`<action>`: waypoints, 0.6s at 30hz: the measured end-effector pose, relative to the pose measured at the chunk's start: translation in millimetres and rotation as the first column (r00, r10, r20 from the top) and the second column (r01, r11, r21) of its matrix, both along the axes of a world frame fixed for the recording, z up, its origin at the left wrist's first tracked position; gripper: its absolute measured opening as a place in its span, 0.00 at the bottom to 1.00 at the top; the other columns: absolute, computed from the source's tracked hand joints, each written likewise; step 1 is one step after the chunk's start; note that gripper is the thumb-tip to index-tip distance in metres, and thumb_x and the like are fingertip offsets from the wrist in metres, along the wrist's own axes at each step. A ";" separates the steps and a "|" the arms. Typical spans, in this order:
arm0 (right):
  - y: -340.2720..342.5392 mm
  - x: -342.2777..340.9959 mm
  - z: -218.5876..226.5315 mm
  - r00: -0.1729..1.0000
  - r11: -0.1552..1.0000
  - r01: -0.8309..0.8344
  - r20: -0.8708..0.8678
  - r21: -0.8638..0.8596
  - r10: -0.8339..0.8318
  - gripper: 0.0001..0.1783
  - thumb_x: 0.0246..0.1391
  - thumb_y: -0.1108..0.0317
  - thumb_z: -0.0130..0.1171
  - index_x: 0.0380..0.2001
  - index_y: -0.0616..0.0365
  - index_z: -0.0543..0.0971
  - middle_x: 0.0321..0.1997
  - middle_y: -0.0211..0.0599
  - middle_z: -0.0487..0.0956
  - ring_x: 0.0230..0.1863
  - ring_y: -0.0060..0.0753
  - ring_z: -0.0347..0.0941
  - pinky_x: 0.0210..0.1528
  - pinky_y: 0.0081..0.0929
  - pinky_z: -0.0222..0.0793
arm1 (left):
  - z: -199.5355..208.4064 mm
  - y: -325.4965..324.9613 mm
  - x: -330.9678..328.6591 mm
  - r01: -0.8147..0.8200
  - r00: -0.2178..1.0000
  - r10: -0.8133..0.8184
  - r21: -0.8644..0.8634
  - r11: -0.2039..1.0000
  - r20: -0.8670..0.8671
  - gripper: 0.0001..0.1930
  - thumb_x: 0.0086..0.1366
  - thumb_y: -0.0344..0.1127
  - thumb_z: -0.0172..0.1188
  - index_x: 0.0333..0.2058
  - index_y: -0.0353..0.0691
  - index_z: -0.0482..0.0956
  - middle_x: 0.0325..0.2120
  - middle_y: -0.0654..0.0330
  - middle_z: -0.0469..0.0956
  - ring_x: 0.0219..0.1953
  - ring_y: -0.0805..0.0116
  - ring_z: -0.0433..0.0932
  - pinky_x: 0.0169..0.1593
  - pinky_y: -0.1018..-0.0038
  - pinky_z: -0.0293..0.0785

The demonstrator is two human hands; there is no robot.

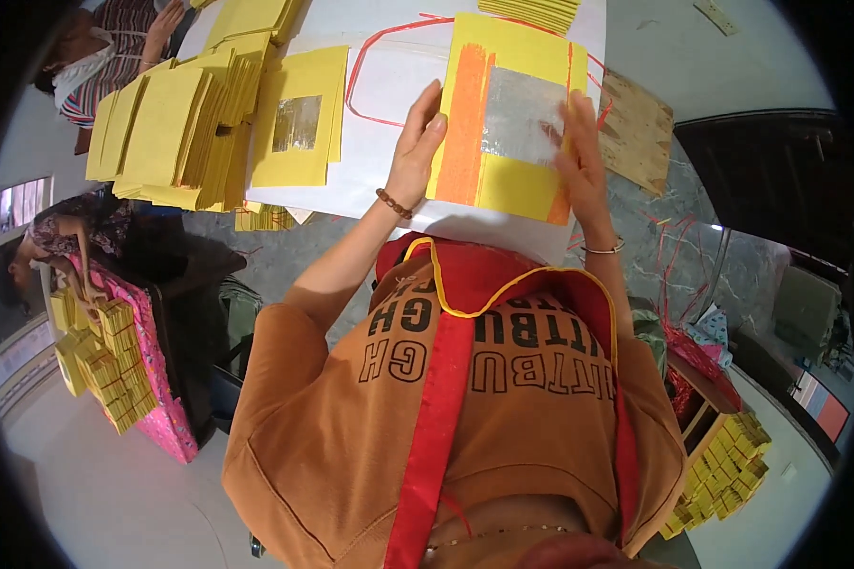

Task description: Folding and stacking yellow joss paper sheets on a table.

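A stack of yellow joss paper [522,185], with a silver foil square and orange bands on its top sheet, sits at the front of the white table. My left hand [417,147] lies along the stack's left edge, fingers stretched out. Over the right edge is my right hand [582,161], its fingers extended and slightly blurred. A red plastic string [353,81] loops across the table left of the stack, and parts of it show at the right. How thick the stack is cannot be made out.
More yellow paper piles [166,128] and a foil-faced stack [299,123] stand on the left. A wooden board [636,133] lies right of the table. One person sits at the far left; another handles yellow bundles [104,365] on a pink-covered table. Further bundles [726,469] are at lower right.
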State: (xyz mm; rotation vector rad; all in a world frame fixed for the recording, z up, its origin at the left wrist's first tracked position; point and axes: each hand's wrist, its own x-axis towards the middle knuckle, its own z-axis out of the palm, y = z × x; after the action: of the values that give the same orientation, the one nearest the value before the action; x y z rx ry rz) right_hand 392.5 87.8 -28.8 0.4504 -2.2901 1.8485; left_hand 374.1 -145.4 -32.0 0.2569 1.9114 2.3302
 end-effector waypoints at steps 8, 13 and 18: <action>-14.7 -10.3 -18.0 0.983 0.902 0.141 0.168 -0.408 -0.077 0.31 0.64 0.56 0.30 0.65 0.60 0.44 0.71 0.37 0.41 0.71 0.32 0.34 0.69 0.30 0.30 | -22.1 8.8 -7.7 0.099 0.989 -0.112 0.133 0.986 0.099 0.33 0.69 0.51 0.34 0.64 0.39 0.39 0.65 0.56 0.41 0.67 0.65 0.41 0.66 0.70 0.40; -5.6 -8.4 -19.7 0.994 0.940 0.110 0.038 -0.322 -0.103 0.34 0.64 0.47 0.20 0.65 0.58 0.39 0.71 0.38 0.40 0.71 0.34 0.33 0.69 0.31 0.28 | -0.9 3.4 -4.4 0.157 0.967 -0.200 0.251 0.955 0.155 0.34 0.68 0.57 0.27 0.64 0.39 0.37 0.66 0.57 0.39 0.67 0.64 0.40 0.66 0.69 0.42; -17.7 -8.7 -7.0 0.980 0.773 0.157 0.193 -0.614 -0.046 0.34 0.64 0.47 0.20 0.65 0.58 0.37 0.71 0.37 0.37 0.71 0.35 0.31 0.69 0.31 0.26 | 28.0 12.4 -8.6 0.118 0.991 -0.118 -0.007 0.993 0.068 0.35 0.68 0.59 0.22 0.64 0.40 0.35 0.65 0.55 0.39 0.67 0.63 0.42 0.66 0.67 0.41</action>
State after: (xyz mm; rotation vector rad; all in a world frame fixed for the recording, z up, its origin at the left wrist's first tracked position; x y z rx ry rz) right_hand 383.8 70.1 -35.9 0.0620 -1.5656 2.4983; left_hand 365.4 -133.0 -4.1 0.2784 1.8254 2.2229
